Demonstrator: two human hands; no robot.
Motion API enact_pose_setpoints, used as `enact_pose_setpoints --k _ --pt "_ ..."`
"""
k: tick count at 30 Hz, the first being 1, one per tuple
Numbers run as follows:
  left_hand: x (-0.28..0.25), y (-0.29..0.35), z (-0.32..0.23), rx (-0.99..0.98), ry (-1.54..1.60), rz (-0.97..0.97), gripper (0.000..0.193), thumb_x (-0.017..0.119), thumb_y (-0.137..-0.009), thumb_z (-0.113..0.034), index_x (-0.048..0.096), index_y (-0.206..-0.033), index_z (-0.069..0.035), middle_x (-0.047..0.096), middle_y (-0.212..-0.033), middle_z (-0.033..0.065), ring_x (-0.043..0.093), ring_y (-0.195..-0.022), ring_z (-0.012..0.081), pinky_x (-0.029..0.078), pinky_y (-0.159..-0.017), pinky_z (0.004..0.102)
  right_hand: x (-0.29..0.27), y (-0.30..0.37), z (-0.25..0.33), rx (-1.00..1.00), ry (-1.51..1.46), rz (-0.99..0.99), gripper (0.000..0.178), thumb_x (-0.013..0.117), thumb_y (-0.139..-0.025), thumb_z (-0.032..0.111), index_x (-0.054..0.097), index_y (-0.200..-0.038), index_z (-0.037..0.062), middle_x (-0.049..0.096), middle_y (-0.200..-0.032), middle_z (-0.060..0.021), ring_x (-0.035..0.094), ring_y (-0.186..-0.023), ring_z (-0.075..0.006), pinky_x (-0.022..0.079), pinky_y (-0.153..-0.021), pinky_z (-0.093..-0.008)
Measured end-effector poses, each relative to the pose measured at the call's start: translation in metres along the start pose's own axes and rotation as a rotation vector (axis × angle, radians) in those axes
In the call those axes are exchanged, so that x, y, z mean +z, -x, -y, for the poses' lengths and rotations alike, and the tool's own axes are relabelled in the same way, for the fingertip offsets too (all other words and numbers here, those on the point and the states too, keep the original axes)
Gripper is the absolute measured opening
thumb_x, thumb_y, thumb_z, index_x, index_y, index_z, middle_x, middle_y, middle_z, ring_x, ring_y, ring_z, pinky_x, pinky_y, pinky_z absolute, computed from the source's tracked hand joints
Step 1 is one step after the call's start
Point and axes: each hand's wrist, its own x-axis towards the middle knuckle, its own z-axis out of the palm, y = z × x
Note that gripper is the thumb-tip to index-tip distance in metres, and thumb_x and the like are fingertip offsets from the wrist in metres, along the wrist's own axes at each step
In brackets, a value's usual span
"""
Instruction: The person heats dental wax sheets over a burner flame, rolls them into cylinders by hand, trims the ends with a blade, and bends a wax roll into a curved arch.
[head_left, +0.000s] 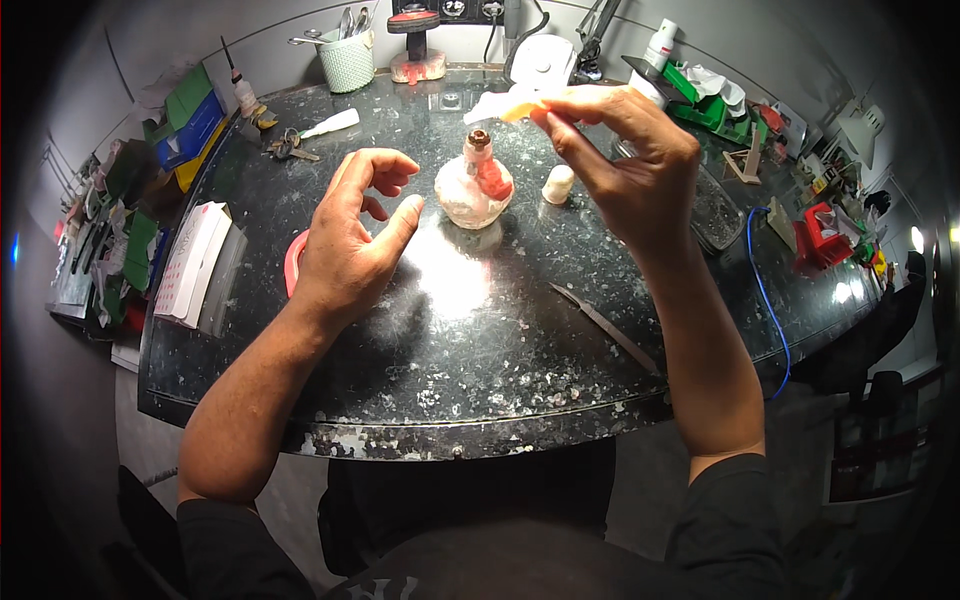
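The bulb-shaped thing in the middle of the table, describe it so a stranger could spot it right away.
On the dark speckled table, look just beyond the gap between the left hand and right hand. The bulb stands there, whitish and round-bodied. Unlike the small plain white cap beside it, it has a red patch and a brown neck.

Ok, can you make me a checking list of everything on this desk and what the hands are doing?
Surface: dark speckled stone table, glossy, with a bright glare patch.
Job's things: small pale bottle-shaped lump with red patch stands mid-table; pale translucent strip pinched in right hand.
Clutter: knife, small white cap, keys, white booklets, mesh cup of tools.
Hands: left hand open, hovering, empty; right hand raised, gripping the strip.
Cables: blue cable over right edge.
Surroundings: crowded shelves both sides.
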Motion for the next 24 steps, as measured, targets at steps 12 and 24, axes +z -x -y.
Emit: enact_pose_setpoints --k 12,24 --pt "0.002 0.000 -0.001 -0.005 0.004 0.012 0.031 0.075 -0.100 -0.012 0.066 -0.129 -0.009 0.066 -0.124 0.0044 0.063 -0.115 0.0154 0.051 -0.097 0.0319 0.018 0.006 -0.011 -0.029 0.004 0.025 0.012 0.089 -0.087 0.011 0.083 -0.098 0.0068 0.082 -0.093 -0.0070 0.078 -0.084 -0.0237 0.060 -0.076 -0.0340" --pt "0.001 0.000 -0.003 0.004 0.006 0.014 0.031 0.075 -0.101 -0.011 0.066 -0.130 -0.009 0.067 -0.124 0.0051 0.064 -0.116 0.0161 0.051 -0.097 0.0325 0.029 0.014 -0.025 -0.018 0.011 0.053 0.012 0.087 -0.089 0.011 0.084 -0.099 0.0059 0.082 -0.094 -0.0082 0.078 -0.084 -0.0245 0.061 -0.076 -0.0352"
